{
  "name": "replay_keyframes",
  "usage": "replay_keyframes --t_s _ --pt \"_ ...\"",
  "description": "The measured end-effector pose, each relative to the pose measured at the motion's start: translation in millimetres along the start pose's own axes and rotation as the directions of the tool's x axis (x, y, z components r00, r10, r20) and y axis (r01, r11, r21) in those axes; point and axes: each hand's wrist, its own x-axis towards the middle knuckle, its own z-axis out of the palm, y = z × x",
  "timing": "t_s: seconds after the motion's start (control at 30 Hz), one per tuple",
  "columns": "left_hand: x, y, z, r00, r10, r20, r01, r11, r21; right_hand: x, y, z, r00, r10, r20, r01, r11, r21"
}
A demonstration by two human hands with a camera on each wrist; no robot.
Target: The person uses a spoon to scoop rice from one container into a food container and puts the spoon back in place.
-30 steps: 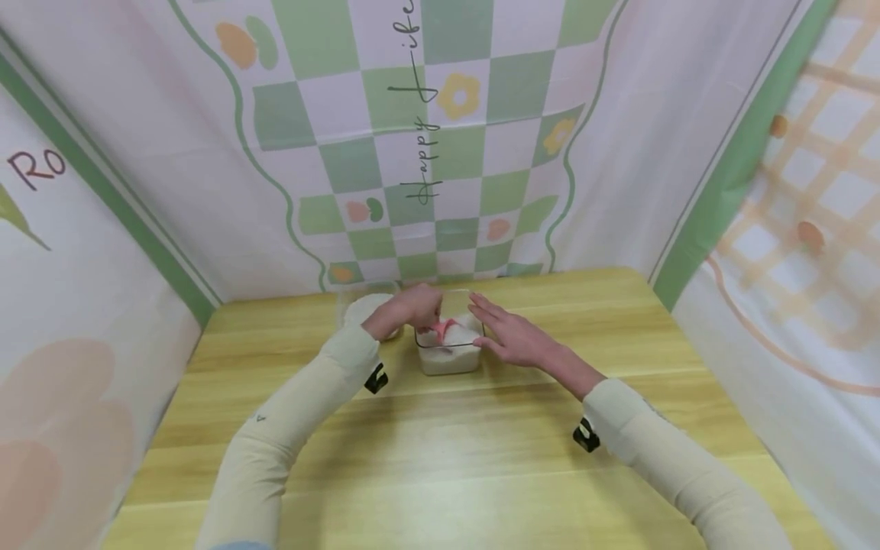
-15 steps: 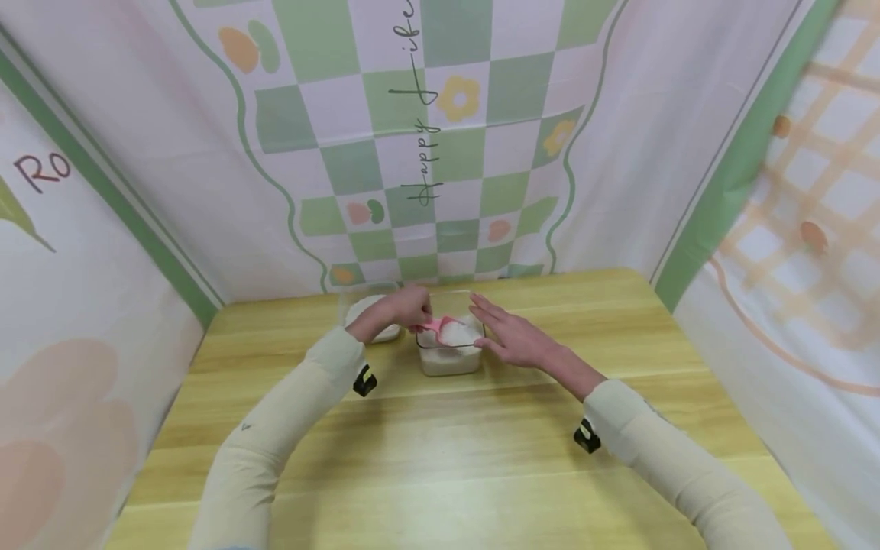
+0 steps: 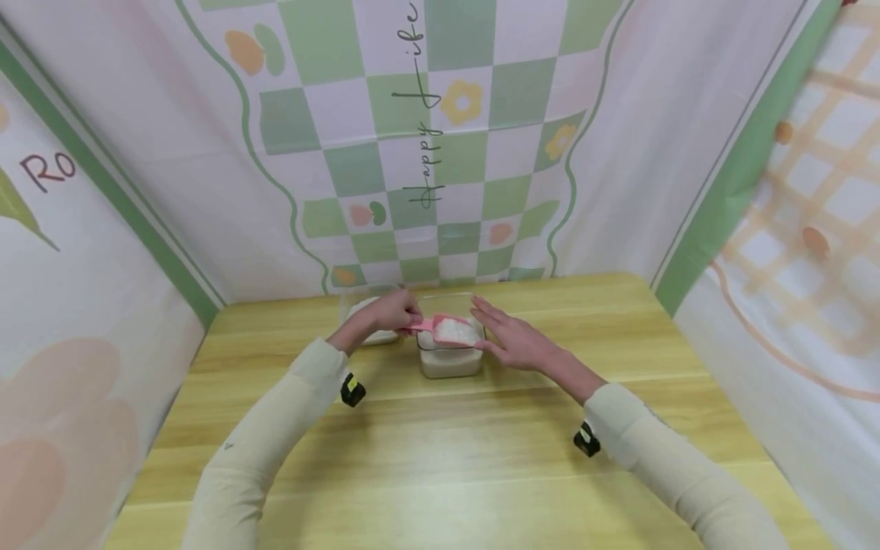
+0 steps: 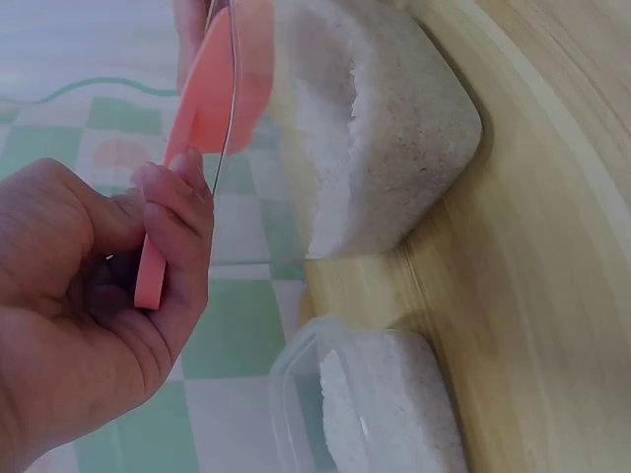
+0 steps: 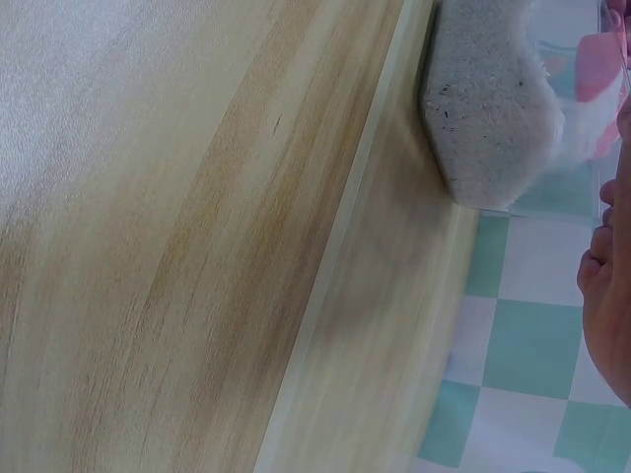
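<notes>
A clear square container (image 3: 450, 359) (image 4: 394, 148) (image 5: 493, 118) half full of white rice stands on the wooden table (image 3: 440, 458). My left hand (image 3: 385, 313) (image 4: 108, 286) pinches the handle of a pink scoop (image 3: 447, 328) (image 4: 212, 108) heaped with rice, held level over the container's rim. My right hand (image 3: 512, 340) rests with straight fingers against the container's right side; only its edge (image 5: 606, 286) shows in the right wrist view. A second clear container (image 3: 364, 317) (image 4: 375, 404) holding rice stands just left, behind my left hand.
Patterned cloth walls (image 3: 426, 153) enclose the table at the back and both sides. Bare wooden tabletop stretches from the containers to the near edge.
The left hand has lifted the pink scoop out of the rice, loaded, and drawn it slightly left above the rim. The right hand has stayed against the container.
</notes>
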Motion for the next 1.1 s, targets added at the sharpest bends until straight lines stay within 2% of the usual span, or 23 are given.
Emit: replay_keyframes --t_s 0.27,0.5,0.73,1.1 --pt "-10.9 -12.4 -3.4 0.999 0.02 -0.027 -0.022 0.998 -0.063 0 -1 0 1.0 0.006 -0.001 -0.006 1.0 0.012" --pt "-20.8 -21.0 -4.7 0.998 -0.016 -0.058 0.006 0.987 -0.162 0 -1 1 1.0 0.004 -0.004 -0.004 1.0 0.012" --pt "-30.2 -22.6 -4.4 0.994 -0.022 -0.108 -0.003 0.975 -0.222 0 -1 0 1.0 0.001 -0.004 -0.001 1.0 0.009" --pt "-52.9 -32.9 -15.0 0.978 -0.107 -0.179 0.048 0.951 -0.305 0 -2 -1 1.0 0.001 -0.003 -0.001 1.0 0.015"
